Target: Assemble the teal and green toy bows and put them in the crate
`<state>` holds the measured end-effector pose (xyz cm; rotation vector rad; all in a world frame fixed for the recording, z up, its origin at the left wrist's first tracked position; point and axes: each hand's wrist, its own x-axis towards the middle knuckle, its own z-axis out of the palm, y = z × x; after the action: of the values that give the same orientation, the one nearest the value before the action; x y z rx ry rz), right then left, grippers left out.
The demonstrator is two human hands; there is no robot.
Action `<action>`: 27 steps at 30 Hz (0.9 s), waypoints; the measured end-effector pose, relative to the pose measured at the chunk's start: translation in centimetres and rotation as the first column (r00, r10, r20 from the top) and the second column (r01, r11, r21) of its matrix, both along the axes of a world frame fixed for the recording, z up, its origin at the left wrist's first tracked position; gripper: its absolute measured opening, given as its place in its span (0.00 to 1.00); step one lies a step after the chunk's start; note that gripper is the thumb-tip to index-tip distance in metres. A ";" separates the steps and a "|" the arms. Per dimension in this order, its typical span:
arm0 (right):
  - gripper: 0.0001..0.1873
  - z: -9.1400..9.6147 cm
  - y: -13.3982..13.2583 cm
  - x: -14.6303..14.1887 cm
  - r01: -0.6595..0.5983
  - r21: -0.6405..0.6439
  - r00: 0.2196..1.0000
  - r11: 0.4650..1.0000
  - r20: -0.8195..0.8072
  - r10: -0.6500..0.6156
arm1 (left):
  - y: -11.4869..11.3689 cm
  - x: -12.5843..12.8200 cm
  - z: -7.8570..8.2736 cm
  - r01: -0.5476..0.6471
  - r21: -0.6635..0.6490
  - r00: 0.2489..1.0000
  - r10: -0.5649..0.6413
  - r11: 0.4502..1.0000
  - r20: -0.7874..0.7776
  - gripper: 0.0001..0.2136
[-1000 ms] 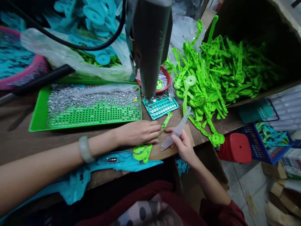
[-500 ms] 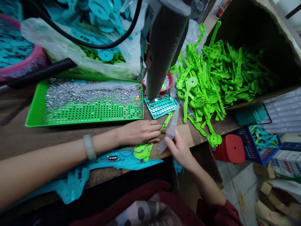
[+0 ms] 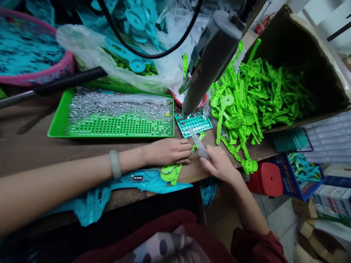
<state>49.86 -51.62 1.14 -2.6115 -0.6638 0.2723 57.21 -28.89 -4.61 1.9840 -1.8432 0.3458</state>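
My left hand (image 3: 171,151) rests palm down on the workbench, its fingers closed over the near end of a bright green plastic arm piece (image 3: 201,137). The fingertips are partly hidden. A translucent white plastic blade-shaped piece (image 3: 197,141) is gripped in my right hand (image 3: 219,163), thumb against its side. Its tip points up and left, above the green arm piece; whether they touch I cannot tell. Below my left wrist lies a blue plastic toy body (image 3: 153,185) with wires and small metal cylinders. On its right part sits a green cover piece (image 3: 170,174).
A green tray (image 3: 109,136) of small screws and a teal tray (image 3: 196,126) of round parts stand behind my hands. A grey electric screwdriver (image 3: 211,54) hangs above. Green parts (image 3: 246,106) spill from a cardboard box (image 3: 323,44). A red stool (image 3: 270,179) stands right.
The view has shifted slightly. My right hand has turned the translucent piece, so its tip now leans left instead of right. My left hand stays on the green arm piece.
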 end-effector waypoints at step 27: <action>0.20 0.0 1.5 -4.5 0.865 0.489 0.498 0.111 -0.811 -0.307 | 4.4 -7.7 5.0 -0.357 0.159 0.882 0.388 0.921 -0.268 0.29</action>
<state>45.40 -50.12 1.12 -1.3539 0.5229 0.2384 49.55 -24.47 0.43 2.3195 -1.3155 0.0513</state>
